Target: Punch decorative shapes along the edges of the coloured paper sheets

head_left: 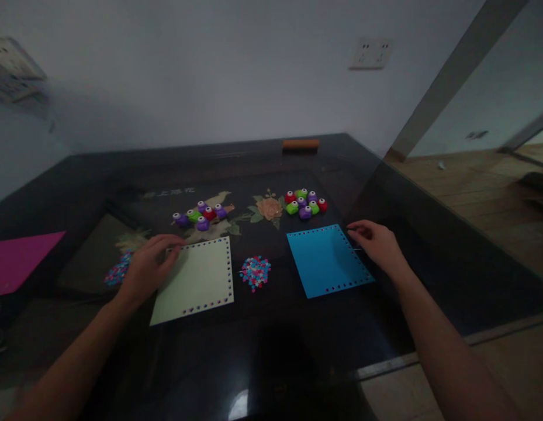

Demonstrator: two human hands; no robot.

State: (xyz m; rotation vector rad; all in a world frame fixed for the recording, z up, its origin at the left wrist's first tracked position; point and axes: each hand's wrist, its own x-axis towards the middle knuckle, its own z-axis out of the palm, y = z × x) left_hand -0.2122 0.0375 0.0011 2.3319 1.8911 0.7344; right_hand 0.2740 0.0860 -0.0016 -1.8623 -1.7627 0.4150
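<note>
Resting on top-left corner of cream sheet (196, 280), left hand (146, 266) lies loose, fingers half-curled, nothing gripped. Cream sheet lies flat just left of confetti pile (255, 272); near-square, no clear long axis, punched holes along edges. Right hand (379, 245) touches top-right corner of blue sheet (328, 260), just right of confetti pile; fingertips bunched at edge, pinch or mere touch cannot tell. Blue sheet flat, slightly skewed, holes along edges. Each sheet lies inward from its hand, toward pile. Small punches (305, 203) beyond pile, apart from both hands.
</note>
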